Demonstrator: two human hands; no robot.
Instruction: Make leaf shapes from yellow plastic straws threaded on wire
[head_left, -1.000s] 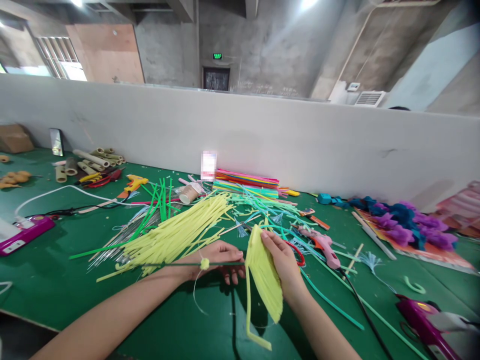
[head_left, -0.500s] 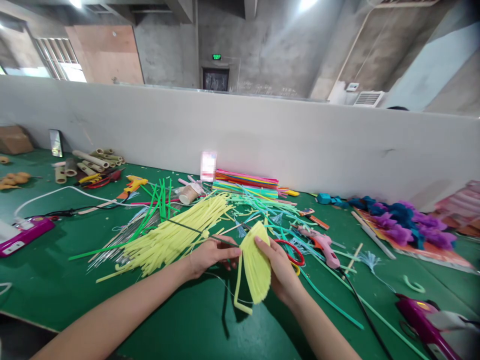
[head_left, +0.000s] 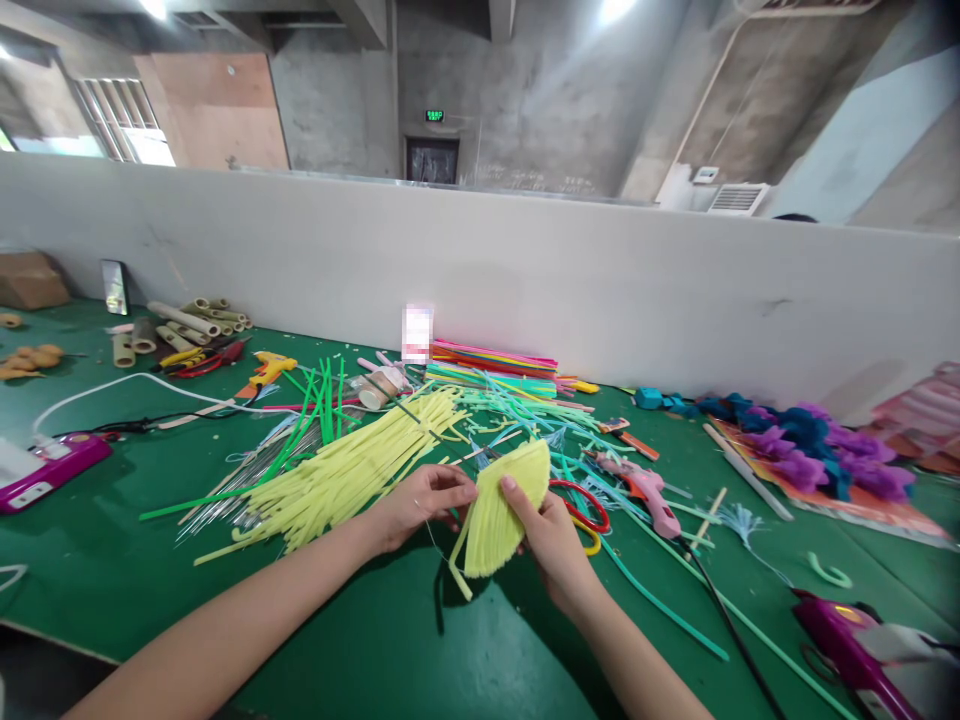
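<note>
My right hand point(head_left: 556, 535) grips a flat fan of yellow pipe cleaners point(head_left: 504, 520), thumb across its front. At the fan's left edge, the fingers of my left hand point(head_left: 429, 503) are closed in a pinch on it. One loose yellow pipe cleaner point(head_left: 459, 572) hangs bent there. A thin pale thread or wire point(head_left: 433, 540) curves below the left fingers. Behind that hand runs a thin dark stick point(head_left: 412, 412); whether the fingers hold it is hidden. Scissors with red and yellow handles point(head_left: 592, 512) lie beside my right hand.
A heap of yellow pipe cleaners point(head_left: 352, 455) lies left of my hands. At right are a pink glue gun point(head_left: 651, 495) and purple and blue fluffy pieces point(head_left: 817, 445). Purple power strips point(head_left: 56, 468) sit at the sides. A white partition point(head_left: 315, 250) closes the back.
The fan has turned clockwise and moved slightly left, its loose pipe cleaner rising with it. The dark stick has swung up and to the right. Both hands stay close together.
</note>
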